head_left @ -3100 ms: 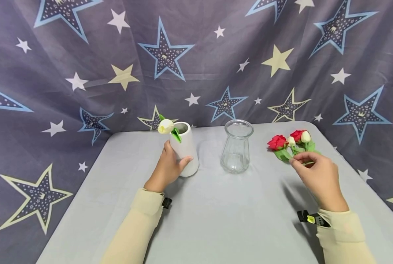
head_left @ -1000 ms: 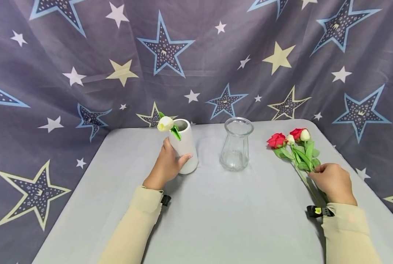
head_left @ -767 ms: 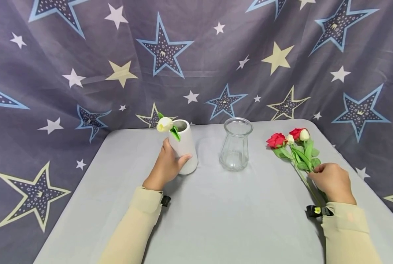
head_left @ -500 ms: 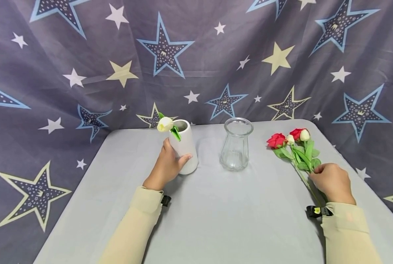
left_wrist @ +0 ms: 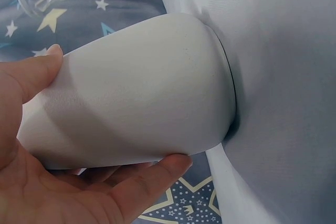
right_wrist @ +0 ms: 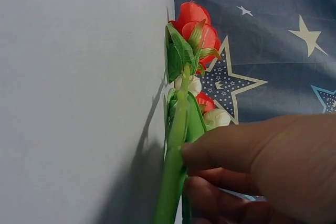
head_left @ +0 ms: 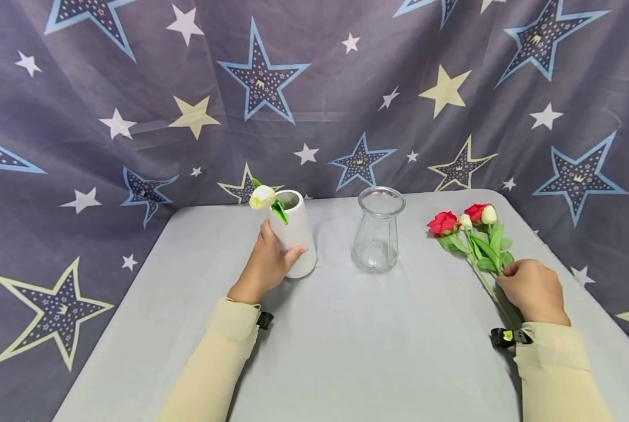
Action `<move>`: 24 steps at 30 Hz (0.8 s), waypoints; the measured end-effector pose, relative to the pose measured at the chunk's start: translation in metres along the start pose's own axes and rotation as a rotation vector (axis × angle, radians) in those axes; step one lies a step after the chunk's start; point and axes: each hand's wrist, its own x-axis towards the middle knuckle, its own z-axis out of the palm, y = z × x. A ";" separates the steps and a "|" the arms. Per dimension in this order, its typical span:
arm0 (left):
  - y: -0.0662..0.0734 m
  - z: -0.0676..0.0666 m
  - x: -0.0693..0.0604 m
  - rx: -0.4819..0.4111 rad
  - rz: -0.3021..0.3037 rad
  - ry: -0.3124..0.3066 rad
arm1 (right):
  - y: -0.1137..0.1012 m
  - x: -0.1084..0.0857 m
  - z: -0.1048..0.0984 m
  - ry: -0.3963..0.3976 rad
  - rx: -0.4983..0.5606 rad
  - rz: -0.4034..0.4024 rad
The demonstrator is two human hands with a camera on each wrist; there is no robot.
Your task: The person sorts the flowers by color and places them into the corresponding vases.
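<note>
My left hand (head_left: 267, 264) grips a white vase (head_left: 297, 246), thumb on one side and fingers around the other. In the left wrist view the white vase (left_wrist: 142, 87) fills the middle, its base on the tabletop. A white tulip (head_left: 263, 198) with green leaves leans out over the vase's left rim. At the right, my right hand (head_left: 534, 290) pinches a green-stemmed flower among those lying on the table, seemingly a white tulip (head_left: 489, 215). Red roses (head_left: 443, 224) and another white tulip (head_left: 465, 223) lie beside it. The right wrist view shows the thumb against a green stem (right_wrist: 176, 156).
A clear glass vase (head_left: 377, 234) stands upright between the white vase and the flowers. The table (head_left: 377, 351) has a light grey cover. A dark curtain (head_left: 314, 88) with printed stars hangs behind it.
Since about three seconds ago, my right hand has moved right and nearer along the stems, away from the leaves. During the last second both hands stay nearly still. My left hand keeps holding the vase.
</note>
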 end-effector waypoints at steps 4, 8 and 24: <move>0.000 0.000 0.000 0.008 0.013 0.005 | 0.002 0.000 -0.001 -0.002 -0.013 0.034; 0.000 0.000 0.000 0.005 0.016 0.008 | 0.004 0.000 0.000 -0.014 -0.017 0.045; -0.002 0.001 0.000 0.010 -0.009 0.005 | -0.002 -0.003 -0.002 -0.011 -0.023 0.070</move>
